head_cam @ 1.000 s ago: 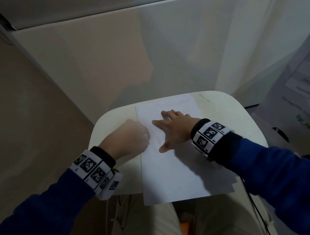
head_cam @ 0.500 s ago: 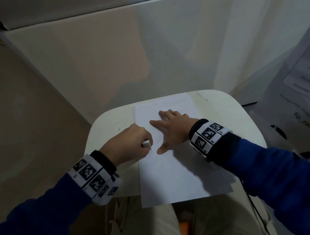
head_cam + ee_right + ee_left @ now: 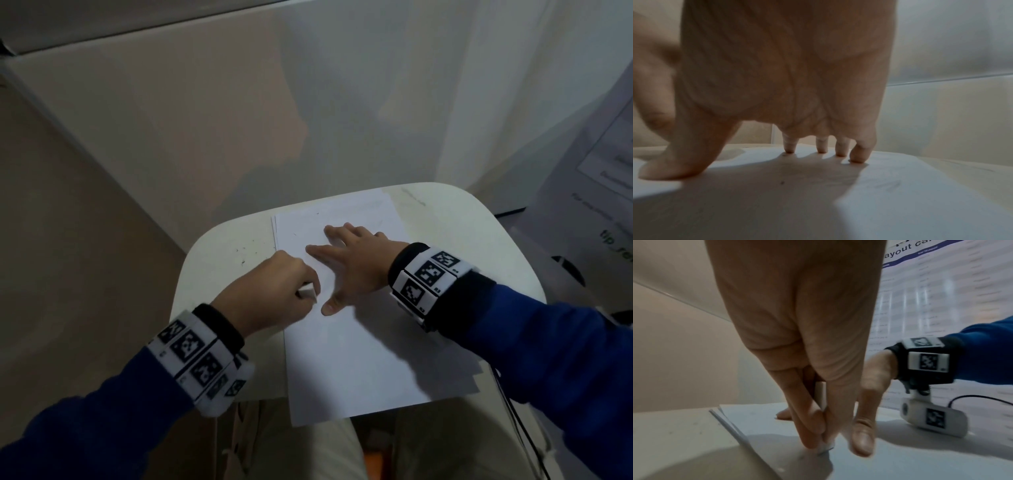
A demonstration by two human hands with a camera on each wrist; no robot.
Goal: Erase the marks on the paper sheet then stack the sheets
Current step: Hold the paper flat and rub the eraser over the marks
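Note:
A white paper sheet point(image 3: 356, 356) lies on a small white table point(image 3: 219, 260), with more sheets under it showing at its left and right edges. My left hand point(image 3: 274, 291) pinches a white eraser point(image 3: 307, 293) and presses its tip point(image 3: 826, 446) onto the sheet near the left edge. My right hand point(image 3: 352, 263) lies flat on the sheet, fingers spread, thumb close to the eraser. In the right wrist view its fingertips point(image 3: 858, 155) press the paper point(image 3: 900, 194), where faint grey marks point(image 3: 888, 185) show.
Dark eraser crumbs point(image 3: 243, 253) dot the table left of the sheets. A pale wall point(image 3: 308, 102) rises behind the table. A printed poster point(image 3: 603, 192) hangs at the right. A black cable point(image 3: 513, 411) runs down by the table's right edge. My lap point(image 3: 329, 452) is below the table.
My left hand has slid toward me and a little right along the sheet's left side with the eraser, which now shows. The right hand has stayed flat on the paper.

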